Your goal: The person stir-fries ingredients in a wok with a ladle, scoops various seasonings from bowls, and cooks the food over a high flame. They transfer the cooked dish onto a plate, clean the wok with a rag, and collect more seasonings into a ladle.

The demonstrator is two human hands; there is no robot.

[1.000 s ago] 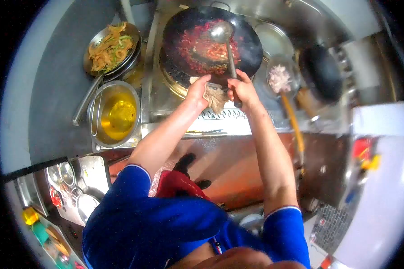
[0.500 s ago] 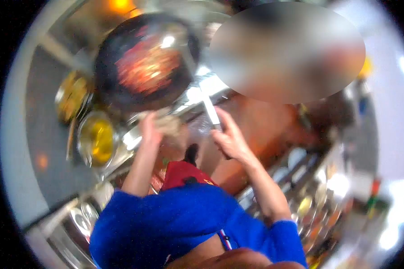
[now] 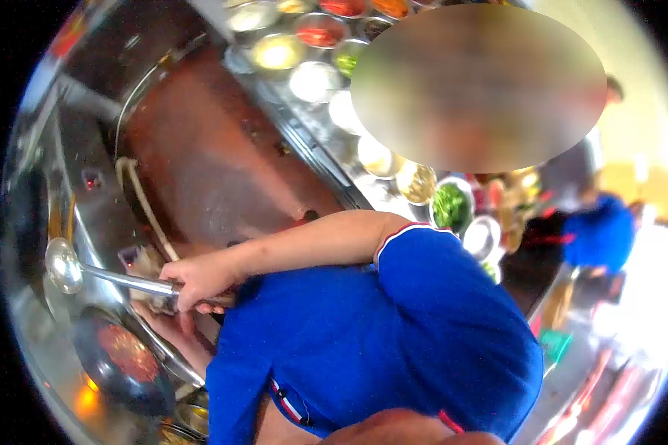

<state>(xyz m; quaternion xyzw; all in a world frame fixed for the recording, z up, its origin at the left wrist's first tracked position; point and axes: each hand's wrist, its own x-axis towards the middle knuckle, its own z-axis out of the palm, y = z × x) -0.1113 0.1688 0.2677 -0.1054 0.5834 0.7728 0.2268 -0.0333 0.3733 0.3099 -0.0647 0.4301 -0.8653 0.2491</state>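
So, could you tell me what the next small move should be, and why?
I would probably have the right hand swing the ladle over the wok: its bowl is off to one side, while red food lies in the wok and a flame glows at the rim, so stirring seems sensible.

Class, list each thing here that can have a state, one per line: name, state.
Flame, lit
Wok, holding reddish food
Ladle, gripped, bowl end outside the wok
Right hand, closed on the handle
Left hand, grip unclear
Green leaves, heaped in a bowl
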